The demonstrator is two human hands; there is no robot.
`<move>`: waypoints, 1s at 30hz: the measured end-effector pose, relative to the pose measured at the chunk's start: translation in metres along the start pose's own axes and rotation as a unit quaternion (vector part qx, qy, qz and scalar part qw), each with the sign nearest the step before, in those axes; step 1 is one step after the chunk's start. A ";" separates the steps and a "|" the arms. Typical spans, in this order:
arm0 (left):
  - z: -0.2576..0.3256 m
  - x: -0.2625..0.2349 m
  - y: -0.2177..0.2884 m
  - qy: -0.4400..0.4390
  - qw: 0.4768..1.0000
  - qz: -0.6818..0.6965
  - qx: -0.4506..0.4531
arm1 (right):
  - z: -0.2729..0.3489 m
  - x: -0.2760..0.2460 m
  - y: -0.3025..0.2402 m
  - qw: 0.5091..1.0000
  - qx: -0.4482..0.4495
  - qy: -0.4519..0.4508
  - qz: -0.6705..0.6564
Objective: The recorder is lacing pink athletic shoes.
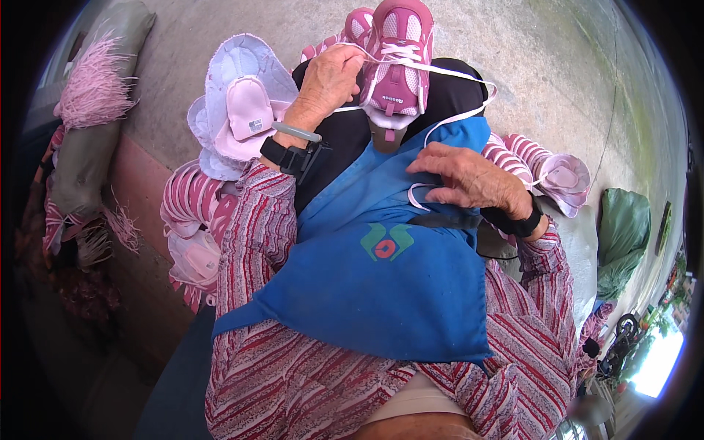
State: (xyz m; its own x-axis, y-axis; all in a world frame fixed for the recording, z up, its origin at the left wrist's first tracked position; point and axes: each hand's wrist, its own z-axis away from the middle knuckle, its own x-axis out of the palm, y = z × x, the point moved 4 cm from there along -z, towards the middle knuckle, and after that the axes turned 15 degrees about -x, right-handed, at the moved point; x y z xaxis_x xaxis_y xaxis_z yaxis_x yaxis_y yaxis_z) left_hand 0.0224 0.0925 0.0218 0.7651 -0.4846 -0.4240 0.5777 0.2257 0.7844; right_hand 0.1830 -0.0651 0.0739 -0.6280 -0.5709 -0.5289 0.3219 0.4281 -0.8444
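Pink-and-white mesh sneaker (pixel 400 77) sits by the dark-trousered knees (pixel 447 95), its flat white lace (pixel 447 71) pinched in the grip of the left hand (pixel 326 82) and passing behind the half-curled right hand (pixel 469 176), whose grip is unclear, while a crumpled green plastic sack (pixel 623 238) hides its contents.

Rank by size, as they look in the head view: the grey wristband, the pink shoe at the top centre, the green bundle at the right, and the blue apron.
1. Blue apron
2. Pink shoe
3. Green bundle; it seems farther away, so its true size is unsure
4. Grey wristband
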 end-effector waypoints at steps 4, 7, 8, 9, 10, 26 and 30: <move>-0.005 -0.005 -0.005 0.008 0.999 0.014 0.036 | -0.001 0.027 0.014 0.993 0.028 -0.115 -0.014; -0.005 -0.004 -0.003 -0.011 0.999 0.036 0.036 | -0.002 0.018 0.010 0.995 0.032 -0.095 -0.019; -0.004 -0.004 0.000 -0.002 0.999 0.015 0.031 | -0.002 0.014 0.008 0.996 0.033 -0.076 -0.030; -0.004 -0.003 0.001 0.007 1.000 -0.007 0.027 | 0.000 0.016 0.009 0.996 0.035 -0.075 -0.029; -0.007 -0.004 -0.004 0.009 1.000 -0.007 0.026 | 0.001 0.020 0.009 0.996 0.029 -0.083 -0.029; -0.020 0.000 -0.003 0.071 0.983 -0.027 0.165 | 0.006 -0.008 0.022 0.989 0.110 0.027 -0.093; -0.004 0.005 0.005 0.240 0.873 -0.172 0.388 | -0.005 0.007 0.001 0.994 0.089 -0.011 -0.065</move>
State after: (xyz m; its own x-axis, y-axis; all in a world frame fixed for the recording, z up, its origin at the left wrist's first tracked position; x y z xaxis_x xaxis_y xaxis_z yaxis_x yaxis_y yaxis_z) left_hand 0.0303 0.0947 0.0216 0.7226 0.0409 -0.6901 0.5729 -0.5940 0.5647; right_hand 0.1755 -0.0652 0.0693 -0.6567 -0.6296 -0.4151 0.3616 0.2202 -0.9060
